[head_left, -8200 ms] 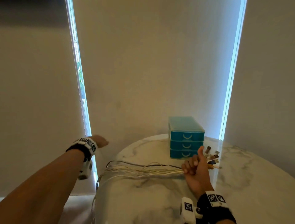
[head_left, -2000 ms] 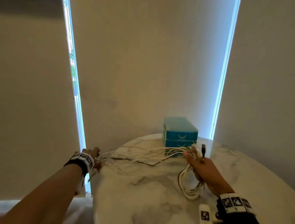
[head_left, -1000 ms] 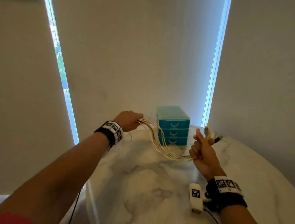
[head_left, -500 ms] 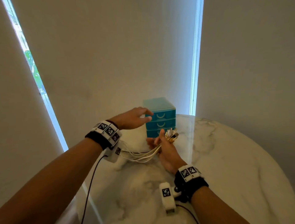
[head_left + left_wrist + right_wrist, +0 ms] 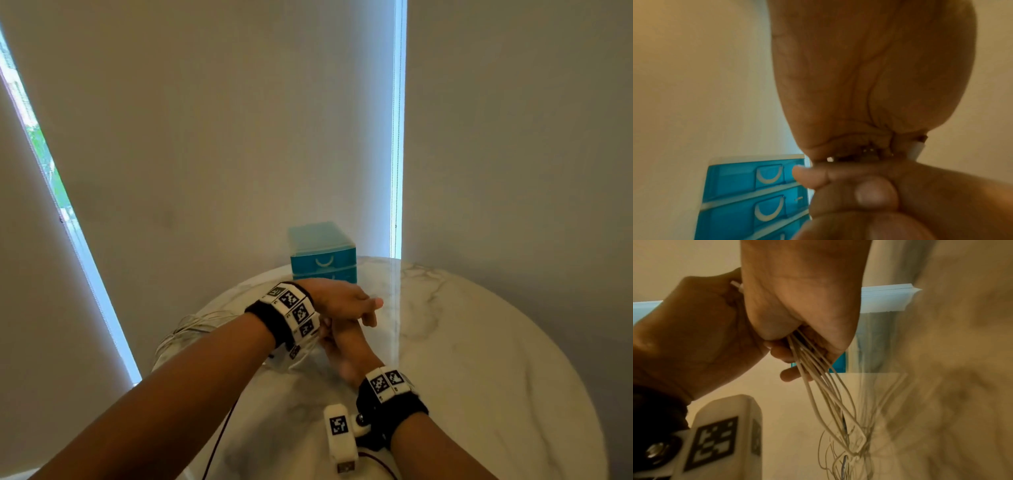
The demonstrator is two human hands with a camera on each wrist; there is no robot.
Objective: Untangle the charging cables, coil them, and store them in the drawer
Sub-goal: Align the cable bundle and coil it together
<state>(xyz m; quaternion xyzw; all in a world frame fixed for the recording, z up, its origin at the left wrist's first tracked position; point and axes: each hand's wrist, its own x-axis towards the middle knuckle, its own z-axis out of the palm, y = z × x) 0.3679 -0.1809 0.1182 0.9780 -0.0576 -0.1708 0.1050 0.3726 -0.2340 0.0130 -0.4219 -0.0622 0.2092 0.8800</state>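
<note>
The right hand [image 5: 346, 346] is closed round the plug ends of the bundled cables [image 5: 818, 378]; the right wrist view shows the pale strands leaving its fist and hanging down toward the table [image 5: 479, 342]. The left hand [image 5: 342, 301] lies across the top of the right one, its fingers curled over the same plug ends, a white connector showing at the edge of its palm in the left wrist view. The rest of the cables loop out to the left of the hands, over the table edge.

Just beyond the hands stands the teal drawer unit [image 5: 322, 253], its drawers closed.

The left forearm and wrist band cover the place where the hands meet in the head view, and the lower drawers are hidden behind the left hand. The right wrist view is smeared on its right side, so the strands there cannot be followed.

Half a second earlier the left hand was reaching open toward the drawer unit; it has since come down onto the right hand.
</note>
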